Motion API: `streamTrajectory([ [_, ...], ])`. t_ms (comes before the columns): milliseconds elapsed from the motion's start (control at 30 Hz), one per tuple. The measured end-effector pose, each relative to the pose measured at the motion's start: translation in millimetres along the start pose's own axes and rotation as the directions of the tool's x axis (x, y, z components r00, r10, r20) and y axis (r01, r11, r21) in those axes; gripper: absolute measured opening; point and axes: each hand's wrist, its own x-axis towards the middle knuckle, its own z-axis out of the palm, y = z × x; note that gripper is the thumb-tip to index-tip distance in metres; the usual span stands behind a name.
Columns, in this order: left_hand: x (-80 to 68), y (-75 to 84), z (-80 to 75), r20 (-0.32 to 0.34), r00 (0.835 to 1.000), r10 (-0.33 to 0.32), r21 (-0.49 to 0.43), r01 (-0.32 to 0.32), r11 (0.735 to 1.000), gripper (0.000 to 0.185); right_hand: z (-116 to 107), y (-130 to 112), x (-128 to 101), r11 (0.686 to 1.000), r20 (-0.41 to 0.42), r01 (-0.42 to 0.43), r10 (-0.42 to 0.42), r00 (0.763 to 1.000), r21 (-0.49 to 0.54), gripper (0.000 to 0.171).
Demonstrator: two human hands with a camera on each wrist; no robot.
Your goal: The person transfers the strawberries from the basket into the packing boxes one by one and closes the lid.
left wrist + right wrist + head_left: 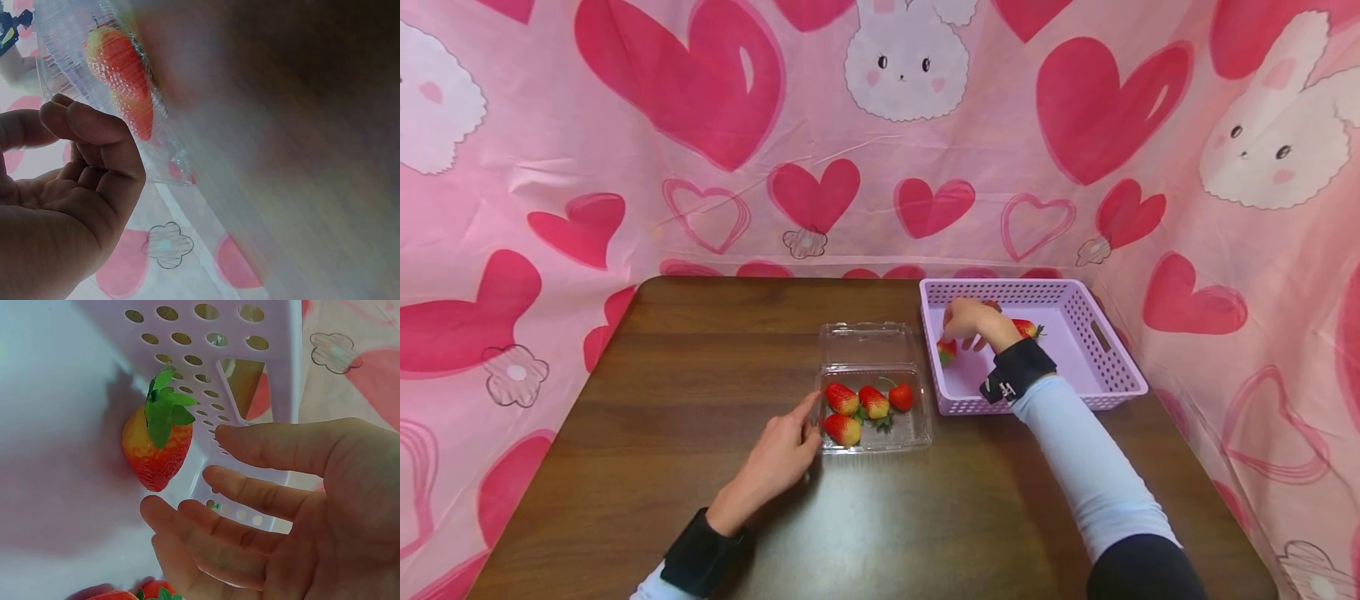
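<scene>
While the left hand (778, 458) is resting on the table (700, 367) beside the clear plastic box (874, 407), the right hand (973, 323) is reaching down inside the lilac basket (1075, 300). The left hand's fingers are lying loosely bent with their tips touching the near left edge of the box; in the left wrist view they are curling a little against the plastic but are not closing around anything. The box is sitting open, with its lid folded back flat behind it, and four strawberries (868, 408) are lying in its tray, close together.

The right hand is hovering over the basket floor with its fingers spread and nearly straight, gripping nothing. In the right wrist view one strawberry (156, 447) is lying just beyond the fingertips (153, 509), near the perforated wall and the handle slot of the basket, its green leaves pointing up toward the wall; whether a fingertip is touching it cannot be told. More red fruit (134, 592) is showing at the bottom edge of that view, under the hand. In the head view another strawberry (947, 352) is lying at the left side of the basket, just beside the hand, and one (1026, 328) is peeking out to the right of the wrist. The basket is standing just to the right of the box, at the far right of the table.
</scene>
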Motion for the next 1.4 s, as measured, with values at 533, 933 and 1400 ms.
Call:
streamTrajectory([
  [533,-0.2,-1.8,0.1,0.006,1.000,-0.005,-0.024,0.005,1.000,0.066,-0.5,4.0,12.2,0.997,0.146,-0.017,0.006,0.989,0.074,0.022],
  [933,0.8,-2.4,-1.2,0.006,1.000,-0.010,-0.021,0.010,1.000,0.066,-1.6,2.2,17.4,0.993,0.228,-0.027,0.001,0.974,0.113,0.039],
  [1400,0.1,-4.4,-2.7,0.010,1.000,0.003,-0.037,-0.003,0.999,0.066,0.9,1.7,20.7,0.992,0.284,-0.058,0.024,0.959,0.114,0.037],
])
